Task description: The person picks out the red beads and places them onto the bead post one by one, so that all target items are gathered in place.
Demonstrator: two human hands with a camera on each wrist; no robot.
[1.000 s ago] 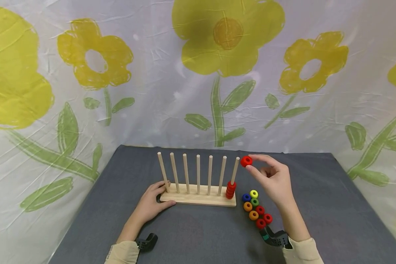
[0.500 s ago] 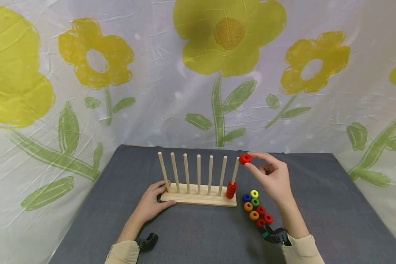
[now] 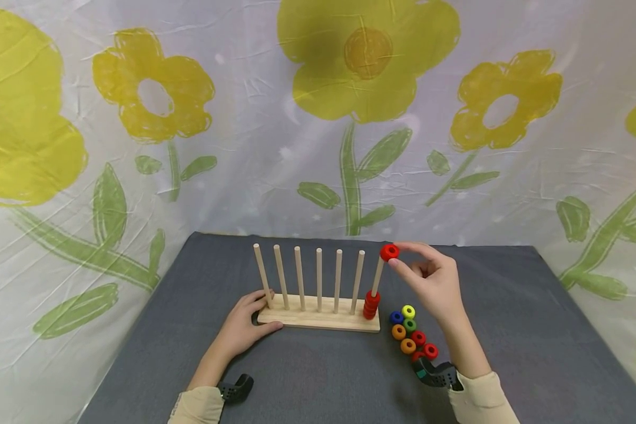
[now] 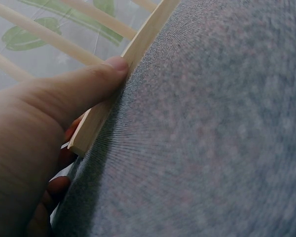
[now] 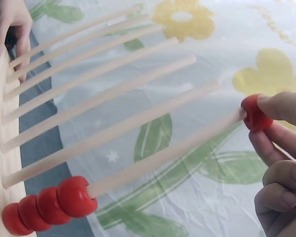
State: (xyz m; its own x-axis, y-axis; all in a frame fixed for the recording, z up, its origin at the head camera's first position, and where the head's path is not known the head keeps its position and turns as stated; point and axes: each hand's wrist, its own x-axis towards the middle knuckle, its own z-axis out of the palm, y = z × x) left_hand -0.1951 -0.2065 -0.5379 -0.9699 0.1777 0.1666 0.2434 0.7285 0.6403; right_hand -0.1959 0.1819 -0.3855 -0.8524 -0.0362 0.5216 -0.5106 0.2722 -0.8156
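Observation:
A wooden peg rack (image 3: 318, 320) with several upright pegs stands on the cloth. My left hand (image 3: 242, 324) grips its left end, thumb (image 4: 96, 81) along the front edge of the base and fingers behind. Between thumb and fingertips, my right hand (image 3: 439, 282) pinches a red bead (image 3: 389, 252) at the top of the rightmost peg. The right wrist view shows the peg's tip (image 5: 240, 114) right at the hole of this bead. Lower on that same peg, several red beads (image 5: 52, 205) are stacked down to the base. The other pegs are bare.
Right of the rack, loose beads lie in a cluster: a yellow bead (image 3: 408, 311), a blue bead (image 3: 396, 318), a green bead (image 3: 409, 325), orange beads (image 3: 398, 332) and red beads (image 3: 430, 351). My right wrist strap (image 3: 436, 374) overlaps one. Dark grey cloth (image 3: 318, 377) covers the table; a flowered sheet hangs behind.
My right hand has moved slightly left and up, carrying the red bead from beside the rightmost peg to its tip. My left hand and the rack have stayed put.

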